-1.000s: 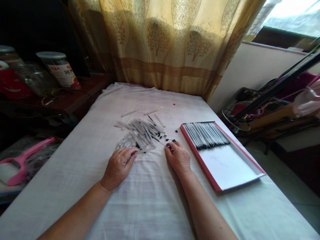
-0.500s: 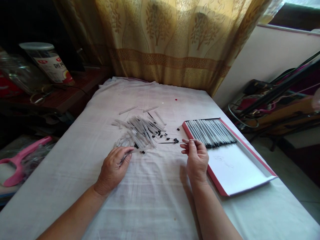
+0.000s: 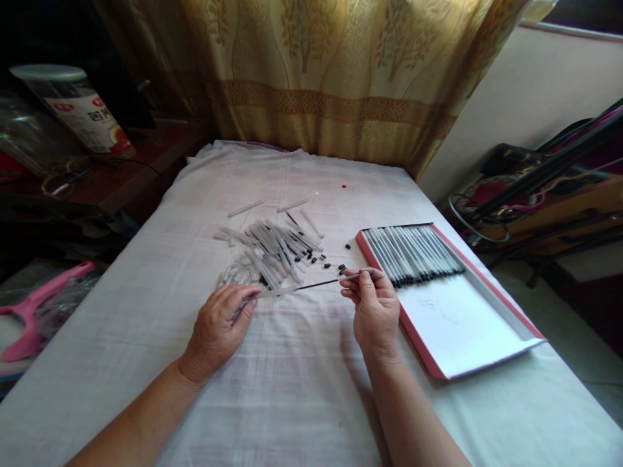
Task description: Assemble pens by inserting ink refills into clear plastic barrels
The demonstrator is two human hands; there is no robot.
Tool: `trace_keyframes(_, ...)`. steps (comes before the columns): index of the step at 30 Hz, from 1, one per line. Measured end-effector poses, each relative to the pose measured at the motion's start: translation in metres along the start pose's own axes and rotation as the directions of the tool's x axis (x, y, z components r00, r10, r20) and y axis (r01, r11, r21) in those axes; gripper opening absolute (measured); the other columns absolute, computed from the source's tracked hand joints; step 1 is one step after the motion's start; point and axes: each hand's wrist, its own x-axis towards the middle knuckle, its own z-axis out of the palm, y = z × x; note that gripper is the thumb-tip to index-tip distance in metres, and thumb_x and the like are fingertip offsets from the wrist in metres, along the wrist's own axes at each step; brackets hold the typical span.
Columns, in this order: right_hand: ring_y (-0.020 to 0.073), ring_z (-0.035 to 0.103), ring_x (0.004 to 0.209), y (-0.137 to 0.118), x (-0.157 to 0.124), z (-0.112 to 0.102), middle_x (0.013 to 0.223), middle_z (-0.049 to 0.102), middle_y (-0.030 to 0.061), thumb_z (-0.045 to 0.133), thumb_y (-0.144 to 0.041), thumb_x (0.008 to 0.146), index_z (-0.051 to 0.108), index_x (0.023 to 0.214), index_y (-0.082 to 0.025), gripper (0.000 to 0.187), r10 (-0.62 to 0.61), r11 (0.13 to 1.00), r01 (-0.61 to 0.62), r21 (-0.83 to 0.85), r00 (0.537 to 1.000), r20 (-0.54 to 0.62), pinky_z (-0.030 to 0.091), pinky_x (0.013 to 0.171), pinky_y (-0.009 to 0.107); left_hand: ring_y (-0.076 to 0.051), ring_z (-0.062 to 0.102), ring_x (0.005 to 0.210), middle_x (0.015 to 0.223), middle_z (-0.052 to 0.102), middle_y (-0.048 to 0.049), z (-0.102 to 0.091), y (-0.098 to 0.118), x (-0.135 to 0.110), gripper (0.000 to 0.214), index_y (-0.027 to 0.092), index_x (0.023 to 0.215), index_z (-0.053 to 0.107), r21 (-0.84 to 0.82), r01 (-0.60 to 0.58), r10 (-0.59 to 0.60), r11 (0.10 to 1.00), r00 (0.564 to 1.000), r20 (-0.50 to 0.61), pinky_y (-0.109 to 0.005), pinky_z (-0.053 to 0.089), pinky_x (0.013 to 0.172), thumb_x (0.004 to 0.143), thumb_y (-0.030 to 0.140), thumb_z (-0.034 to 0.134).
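Observation:
Between thumb and fingers my left hand point(image 3: 221, 324) pinches a clear pen barrel point(image 3: 272, 293) that points right. My right hand point(image 3: 372, 311) grips a thin pen refill point(image 3: 321, 284) with a dark ink section, its left tip meeting the barrel's right end. Whether the tip is inside the barrel I cannot tell. Just beyond my left hand lies a loose pile of clear pen barrels point(image 3: 272, 250). Several small black plugs point(image 3: 327, 265) are scattered right of the pile. Beside my right hand, a red-edged shallow box point(image 3: 467, 337) holds a row of pens with black ends point(image 3: 413, 253).
A white cloth point(image 3: 272, 402) covers the table. Near its far side lies a small red piece point(image 3: 343, 186). A patterned curtain point(image 3: 331, 97) hangs behind. At left, a labelled jar point(image 3: 80, 113) stands on a dark cabinet, with a pink plastic handle point(image 3: 36, 311) lower down.
My right hand has moved left with the refill, and the refill's tip now meets the barrel. My left hand keeps its hold. The view has shifted slightly.

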Motion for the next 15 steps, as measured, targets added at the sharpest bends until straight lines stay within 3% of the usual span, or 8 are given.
trace_keyframes(4,0.0137,0.068,0.063,0.003,-0.006,0.004,0.083,0.074,0.0041,0.071,-0.044,0.078,0.059,0.087,-0.019,0.029,0.026,0.999,-0.024,-0.032,0.999,0.041,0.053,0.051,0.023,-0.020,0.069,0.090,0.095,0.074,-0.0039,0.000,0.000,-0.001,0.021,0.024,0.107,0.068,-0.001,0.000,0.000,1.000,0.999,0.040,-0.034,0.055,0.086,0.094,0.027,0.052)
trace_keyframes(8,0.0142,0.067,0.064,0.007,-0.016,0.010,0.085,0.073,0.0055,0.070,-0.042,0.078,0.066,0.084,-0.018,0.025,0.051,0.990,-0.030,-0.139,0.986,0.156,0.051,0.050,0.022,-0.019,0.069,0.086,0.092,0.075,-0.0031,-0.001,0.002,-0.001,0.020,0.025,0.107,0.068,-0.005,-0.054,0.054,0.999,0.997,0.063,-0.033,0.054,0.082,0.095,0.029,0.054)
trace_keyframes(15,0.0146,0.065,0.062,0.012,-0.031,0.019,0.072,0.071,0.0016,0.067,-0.036,0.079,0.071,0.080,-0.019,0.017,0.029,0.964,0.053,-0.262,0.954,0.299,0.049,0.052,0.024,-0.018,0.067,0.084,0.090,0.073,-0.0037,0.000,0.007,-0.001,0.018,0.022,0.105,0.068,-0.005,-0.089,0.089,0.996,0.992,0.093,-0.032,0.051,0.080,0.095,0.031,0.055)
